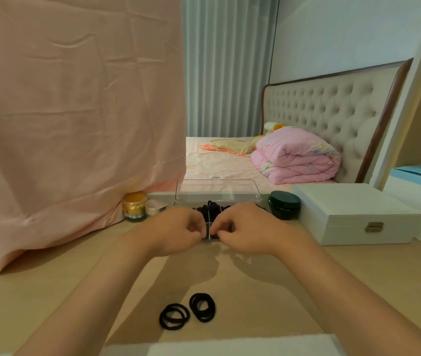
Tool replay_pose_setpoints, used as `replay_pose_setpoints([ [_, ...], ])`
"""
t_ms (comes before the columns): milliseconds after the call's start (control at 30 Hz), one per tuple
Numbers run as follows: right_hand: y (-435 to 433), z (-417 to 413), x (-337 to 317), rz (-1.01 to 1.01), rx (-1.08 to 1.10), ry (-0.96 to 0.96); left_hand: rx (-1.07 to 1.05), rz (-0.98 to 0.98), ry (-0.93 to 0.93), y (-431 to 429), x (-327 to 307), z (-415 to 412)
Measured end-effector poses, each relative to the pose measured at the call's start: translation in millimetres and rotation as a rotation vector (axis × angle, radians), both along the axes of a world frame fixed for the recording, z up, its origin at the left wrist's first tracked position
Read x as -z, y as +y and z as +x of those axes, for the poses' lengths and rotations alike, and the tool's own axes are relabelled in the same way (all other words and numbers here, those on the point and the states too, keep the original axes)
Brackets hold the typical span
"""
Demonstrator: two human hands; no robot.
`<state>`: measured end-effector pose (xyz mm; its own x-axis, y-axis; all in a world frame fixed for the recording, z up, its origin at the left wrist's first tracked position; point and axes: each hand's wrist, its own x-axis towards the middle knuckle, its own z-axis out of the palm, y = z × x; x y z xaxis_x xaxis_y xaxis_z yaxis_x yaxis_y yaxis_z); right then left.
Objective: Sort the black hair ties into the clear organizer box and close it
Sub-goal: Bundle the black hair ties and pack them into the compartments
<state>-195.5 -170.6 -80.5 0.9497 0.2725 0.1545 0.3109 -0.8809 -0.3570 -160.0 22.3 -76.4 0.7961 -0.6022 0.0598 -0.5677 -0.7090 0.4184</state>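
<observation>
Our desk (pixel 50 291) has open room toward its near edge, with a white case (pixel 353 209) crowding the right. The clear box (pixel 217 191) sits mid-desk, lid up, hair ties (pixel 212 209) inside. Our left hand (pixel 176 229) and right hand (pixel 248 229) curl fingers at its front edge; can't tell if we're pinching anything. Two loose piles (pixel 174 316) lie nearer us.

I see a clear organizer box (pixel 243 201) open on the pale wooden surface (pixel 268 291), its transparent lid (pixel 217 189) standing upright at the back. Thin clear walls split it into compartments. Black hair ties (pixel 213 209) are heaped in the rear ones, with one loop poking above the rim. Most of the front is hidden from me. Closer to me, well apart from the box, more ties lie flat in a left stack (pixel 183 314) and a right stack (pixel 192 304), just beside each other.
</observation>
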Motion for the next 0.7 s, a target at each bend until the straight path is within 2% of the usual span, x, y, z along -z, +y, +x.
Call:
replay_pose_setpoints([
  [133,20,-20,19,-0.069,-0.107,0.210,0.001,0.210,0.196,19,3,-31],
  [300,31,-38,30,-0.062,-0.129,0.302,-0.020,0.236,0.296,38,18,-53],
  [700,37,-38,39,-0.195,-0.163,0.197,-0.050,0.242,0.152,45,33,-55],
])
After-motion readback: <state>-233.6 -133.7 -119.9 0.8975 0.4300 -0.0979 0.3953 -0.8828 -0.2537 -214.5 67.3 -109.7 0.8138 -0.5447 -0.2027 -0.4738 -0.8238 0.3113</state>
